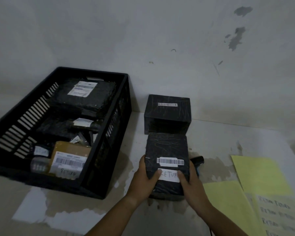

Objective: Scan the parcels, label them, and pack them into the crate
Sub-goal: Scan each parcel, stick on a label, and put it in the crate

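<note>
Parcel point(167, 149) is black-wrapped and box-shaped, and is held between both hands over the surface point(220, 142). I cannot tell whether its base rests there. The left hand point(143, 176) grips the parcel's left edge, fingers curled round the side and thumb laid on top. The right hand point(192, 183) grips the opposite edge the same way. Both thumbs press the ends of a white label point(169, 176) on the top face, with the handwriting "RETUR" legible between them. Just beyond the thumbs is a barcode strip point(170, 161).

Straight ahead of the hands, touching or nearly touching the held parcel, stands a second black parcel point(168, 113) with its own barcode, against the wall.

To the left of the left hand is the black slotted crate point(116, 126), already holding several items — a large black packet point(85, 97) at its far end and a brown carton point(70, 150) with a shipping label at the near end.

Just behind the right hand is a small dark cylindrical object point(198, 159), too dim to identify. Farther right of that hand are yellow sheets point(259, 174), and below them a sheet of handwritten labels point(279, 215), blurred.
</note>
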### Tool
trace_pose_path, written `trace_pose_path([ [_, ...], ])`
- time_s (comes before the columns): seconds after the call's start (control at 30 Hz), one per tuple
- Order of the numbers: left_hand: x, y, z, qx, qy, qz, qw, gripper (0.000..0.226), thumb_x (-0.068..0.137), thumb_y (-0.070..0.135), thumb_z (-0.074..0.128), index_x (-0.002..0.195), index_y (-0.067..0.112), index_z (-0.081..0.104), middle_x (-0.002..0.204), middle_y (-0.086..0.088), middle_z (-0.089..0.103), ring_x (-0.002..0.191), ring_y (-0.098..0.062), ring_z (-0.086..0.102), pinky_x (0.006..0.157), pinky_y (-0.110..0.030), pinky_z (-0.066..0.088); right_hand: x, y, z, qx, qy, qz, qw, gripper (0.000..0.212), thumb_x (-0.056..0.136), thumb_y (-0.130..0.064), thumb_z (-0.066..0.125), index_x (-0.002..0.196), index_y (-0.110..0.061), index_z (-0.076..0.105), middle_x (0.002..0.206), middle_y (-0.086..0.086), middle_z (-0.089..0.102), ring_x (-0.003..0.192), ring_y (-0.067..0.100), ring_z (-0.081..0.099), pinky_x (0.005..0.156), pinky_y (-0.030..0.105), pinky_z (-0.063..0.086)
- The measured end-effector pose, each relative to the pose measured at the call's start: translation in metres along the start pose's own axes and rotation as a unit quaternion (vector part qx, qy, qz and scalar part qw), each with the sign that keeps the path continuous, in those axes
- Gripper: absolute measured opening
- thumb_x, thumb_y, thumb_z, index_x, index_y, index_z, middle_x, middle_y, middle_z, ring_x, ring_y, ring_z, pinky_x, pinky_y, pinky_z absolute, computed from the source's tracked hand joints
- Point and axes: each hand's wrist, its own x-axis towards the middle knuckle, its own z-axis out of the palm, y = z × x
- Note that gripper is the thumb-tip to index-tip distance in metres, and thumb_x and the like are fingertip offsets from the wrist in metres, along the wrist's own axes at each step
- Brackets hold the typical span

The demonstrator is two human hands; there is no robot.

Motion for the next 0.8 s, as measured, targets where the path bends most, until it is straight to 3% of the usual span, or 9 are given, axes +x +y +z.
trace_pose_path([
  [0.1,-0.005,0.015,-0.012,-0.015,0.002,0.004,1.0,0.056,0.096,0.04,0.067,0.142,0.047,0.036,0.127,0.02,0.066,0.115,0.004,0.063,0.095,-0.02,0.053,-0.005,-0.019,-0.004,0.006,0.004,-0.005,1.0,0.048,0.101,-0.031,0.048,0.143,-0.04,0.028,0.125,-0.008,0.053,0.102,0.011,0.058,0.078,0.014,0.044],
  [0.2,-0.016,0.049,-0.036,-0.031,0.039,0.052,0.997,0.06,0.096,0.035,0.069,0.147,0.039,0.037,0.125,0.021,0.067,0.115,0.004,0.063,0.1,-0.029,0.054,-0.01,-0.057,-0.01,0.031,0.012,-0.036,0.999,0.054,0.098,-0.036,0.052,0.147,-0.036,0.029,0.126,-0.008,0.053,0.095,-0.003,0.055,0.073,0.011,0.042],
  [0.33,-0.036,0.11,-0.076,-0.043,0.082,0.125,0.988,0.062,0.096,0.029,0.07,0.144,0.047,0.035,0.127,0.023,0.066,0.117,0.005,0.062,0.095,-0.016,0.051,-0.024,-0.113,-0.026,0.095,0.039,-0.096,0.99,0.048,0.088,-0.038,0.061,0.129,-0.041,0.037,0.117,-0.023,0.057,0.106,-0.002,0.058,0.079,0.019,0.048],
  [0.4,-0.047,0.136,-0.101,-0.049,0.128,0.15,0.979,0.064,0.093,0.033,0.072,0.145,0.041,0.034,0.123,0.028,0.065,0.113,0.01,0.061,0.09,-0.011,0.051,-0.035,-0.144,-0.027,0.082,0.006,-0.15,0.985,0.062,0.079,-0.044,0.061,0.134,-0.049,0.034,0.119,-0.035,0.054,0.107,-0.018,0.053,0.085,0.016,0.046],
  [0.47,-0.058,0.153,-0.129,-0.05,0.171,0.177,0.968,0.061,0.09,0.038,0.073,0.14,0.04,0.037,0.12,0.034,0.063,0.111,0.013,0.06,0.085,-0.008,0.05,-0.042,-0.174,-0.02,0.08,-0.036,-0.188,0.978,0.074,0.076,-0.045,0.062,0.141,-0.056,0.027,0.122,-0.046,0.05,0.106,-0.027,0.048,0.08,0.003,0.043],
  [0.6,-0.076,0.157,-0.19,-0.062,0.214,0.23,0.947,0.048,0.09,0.028,0.065,0.133,0.034,0.046,0.127,0.03,0.062,0.122,0.006,0.058,0.093,-0.011,0.049,-0.034,-0.223,0.021,0.08,-0.086,-0.242,0.963,0.07,0.087,-0.043,0.053,0.145,-0.053,0.017,0.113,-0.066,0.03,0.108,-0.04,0.029,0.086,-0.007,0.027],
  [0.67,-0.082,0.146,-0.222,-0.059,0.251,0.228,0.939,0.044,0.09,0.028,0.063,0.131,0.036,0.048,0.124,0.031,0.064,0.118,0.005,0.061,0.092,-0.013,0.051,-0.029,-0.244,0.053,0.093,-0.127,-0.248,0.956,0.064,0.09,-0.041,0.051,0.145,-0.051,0.018,0.111,-0.065,0.034,0.107,-0.04,0.03,0.084,-0.009,0.024],
  [0.8,-0.088,0.11,-0.289,0.0,0.365,0.205,0.908,0.033,0.1,0.037,0.057,0.132,0.038,0.05,0.118,0.036,0.063,0.111,0.009,0.061,0.087,-0.011,0.05,-0.022,-0.28,0.123,0.077,-0.278,-0.253,0.923,0.065,0.1,-0.045,0.041,0.149,-0.057,-0.001,0.14,-0.042,0.036,0.125,-0.024,0.034,0.101,0.01,0.029],
])
